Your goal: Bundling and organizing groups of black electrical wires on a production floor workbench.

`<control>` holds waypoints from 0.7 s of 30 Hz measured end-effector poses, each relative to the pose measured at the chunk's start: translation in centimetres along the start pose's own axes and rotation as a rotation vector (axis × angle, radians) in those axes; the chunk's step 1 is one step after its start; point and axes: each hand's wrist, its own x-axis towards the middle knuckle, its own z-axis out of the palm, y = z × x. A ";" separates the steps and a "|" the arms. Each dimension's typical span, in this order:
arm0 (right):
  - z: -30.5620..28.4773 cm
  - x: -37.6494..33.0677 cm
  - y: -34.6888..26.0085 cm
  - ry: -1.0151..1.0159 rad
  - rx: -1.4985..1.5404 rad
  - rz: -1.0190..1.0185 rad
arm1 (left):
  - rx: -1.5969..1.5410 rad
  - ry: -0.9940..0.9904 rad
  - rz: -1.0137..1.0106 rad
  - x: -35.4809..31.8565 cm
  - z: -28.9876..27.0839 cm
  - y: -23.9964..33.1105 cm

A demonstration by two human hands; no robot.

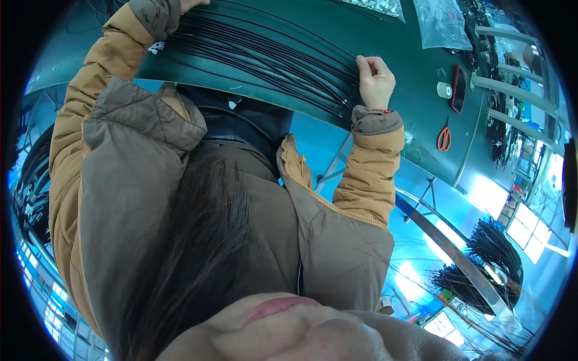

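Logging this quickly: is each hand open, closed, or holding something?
Left hand: mostly out of frame, cannot tell.
Right hand: closed, apparently pinching a black cable.

widest pass: bare green tabletop (418, 111) just right of the right hand (376, 81), bounded by tape roll (444, 90), phone (458, 90) and orange-handled scissors (444, 139). tight slot between roll and phone. further right, metal rack bars (512, 93) and hanging black cables (498, 135) block sideways reach. far side: clear plastic bag (442, 27) in the way, some bare surface between it and the right hand. between the hands the black cable bundle (265, 55) spreads wide, no clean low crossing. left hand (192, 3) mostly cut off, can't tell clearance there.
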 end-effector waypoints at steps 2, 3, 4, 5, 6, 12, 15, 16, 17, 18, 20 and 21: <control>-0.2 -0.2 0.1 0.003 -0.040 0.017 | 0.010 -0.055 -0.134 -0.8 0.2 -0.9; -0.4 -0.3 0.2 0.007 -0.081 0.034 | 0.010 -0.054 -0.134 -1.2 -0.1 -1.2; -0.7 -0.5 0.3 0.007 -0.081 0.034 | 0.017 -0.051 -0.091 -1.6 -0.4 -1.5; -1.1 -0.7 0.6 0.010 -0.164 0.049 | 0.025 -0.048 -0.048 -1.9 -0.6 -1.7; -1.4 -0.8 0.5 0.008 -0.243 0.060 | 0.027 -0.048 -0.053 -2.6 -0.5 -2.4; -3.2 -1.7 0.5 -0.172 -0.247 0.109 | 0.010 -0.169 -0.083 -2.1 -1.4 -2.1; -4.5 -1.1 3.8 -0.074 -0.040 0.214 | 0.150 -0.022 -0.138 2.1 -1.1 1.1; -5.0 -1.0 3.7 -0.085 0.282 0.362 | 0.135 0.012 -0.105 3.7 -0.5 2.0; -5.4 -1.1 3.7 -0.087 0.609 0.499 | 0.118 0.046 -0.071 5.2 0.3 2.8; -5.4 -1.2 3.8 -0.067 0.596 0.504 | 0.154 0.092 -0.060 6.4 1.5 3.2; -5.0 -1.4 4.0 -0.033 0.549 0.461 | 0.127 0.106 -0.018 8.1 2.2 4.6; -4.8 -1.4 3.8 -0.017 0.542 0.464 | 0.123 0.097 -0.003 8.7 2.7 5.0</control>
